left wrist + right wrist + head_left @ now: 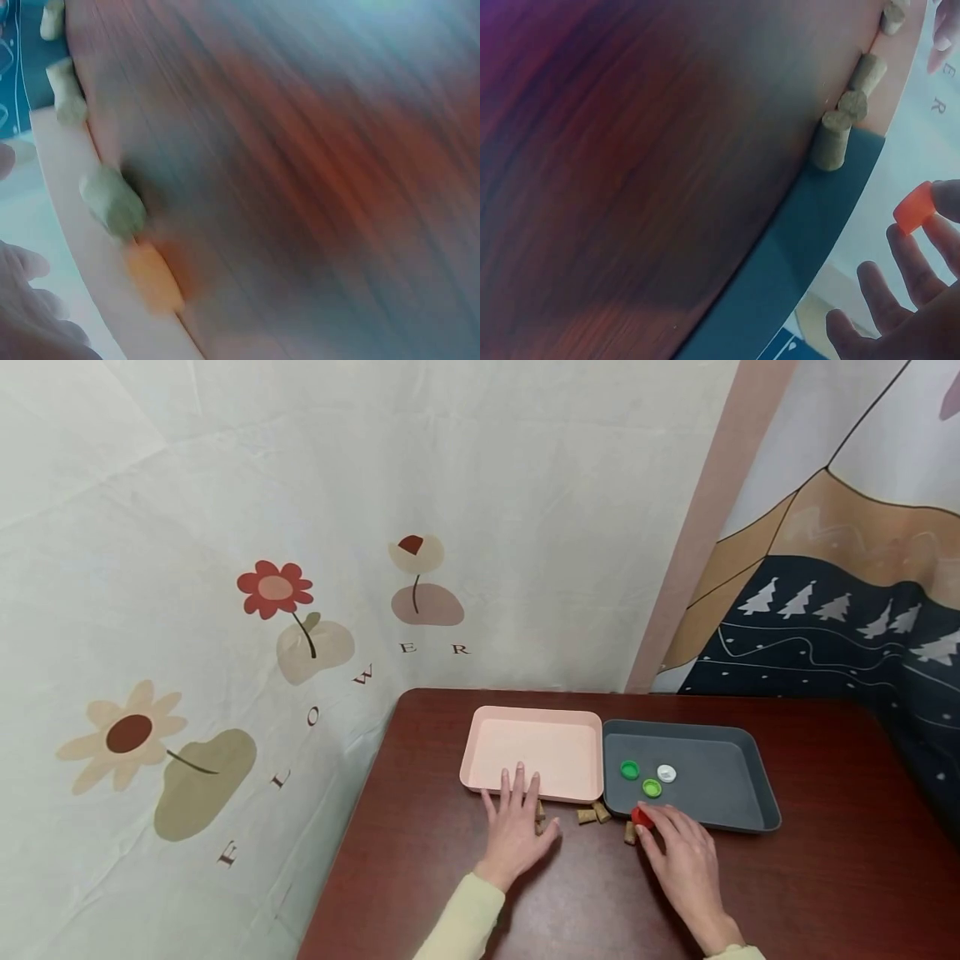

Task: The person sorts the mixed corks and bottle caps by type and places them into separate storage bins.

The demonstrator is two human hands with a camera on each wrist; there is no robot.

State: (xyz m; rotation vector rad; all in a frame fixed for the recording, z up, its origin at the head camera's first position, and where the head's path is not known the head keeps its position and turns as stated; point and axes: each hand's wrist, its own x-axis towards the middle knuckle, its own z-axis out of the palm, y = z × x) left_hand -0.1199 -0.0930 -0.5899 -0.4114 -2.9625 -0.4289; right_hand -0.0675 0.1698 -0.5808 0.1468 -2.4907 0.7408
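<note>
My right hand [684,860] pinches a red bottle cap [640,816] between thumb and fingertips, over the near edge of the dark grey tray [720,743]. In the right wrist view the cap [913,208] looks orange-red, and the other fingers spread away from it. Inside that tray lie a green cap [629,769], a light green cap [652,788] and a white cap [666,773]. My left hand [513,835] reaches over the near edge of the pink tray [540,714], fingers spread and holding nothing. Beneath it, corks [539,811] are partly hidden.
Two corks [592,814] lie before the pink tray's near right corner. Another cork [630,833] stands close to my right thumb. A blurred orange piece [154,277] shows beside a cork [112,201] in the left wrist view. The wooden table [585,902] backs onto a printed cloth.
</note>
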